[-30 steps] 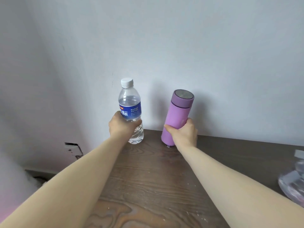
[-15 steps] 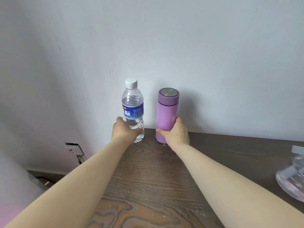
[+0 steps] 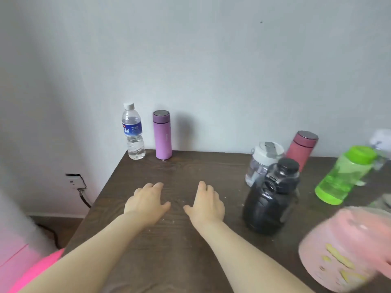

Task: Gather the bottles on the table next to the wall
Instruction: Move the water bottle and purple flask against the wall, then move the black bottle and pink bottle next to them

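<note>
A clear water bottle [image 3: 132,132] with a blue label and a purple flask [image 3: 162,135] stand upright side by side at the table's far left corner, against the wall. My left hand [image 3: 147,203] and my right hand [image 3: 207,203] hover palm-down over the middle of the dark wooden table [image 3: 190,166], fingers spread, holding nothing. To the right stand a black jug [image 3: 270,197], a clear jug with a white lid [image 3: 263,161], a red flask [image 3: 301,148], a green bottle [image 3: 344,174] and a pink bottle [image 3: 347,250] at the near right edge.
The grey wall [image 3: 211,70] runs along the table's far edge. Left of the table, a wall socket [image 3: 74,180] with a dark cable hangs above the floor. A blurred pale object [image 3: 380,138] sits at the far right.
Both hands have let go of the water bottle and the purple flask and drawn back toward me. The view has pulled back and swung right, showing more bottles.
</note>
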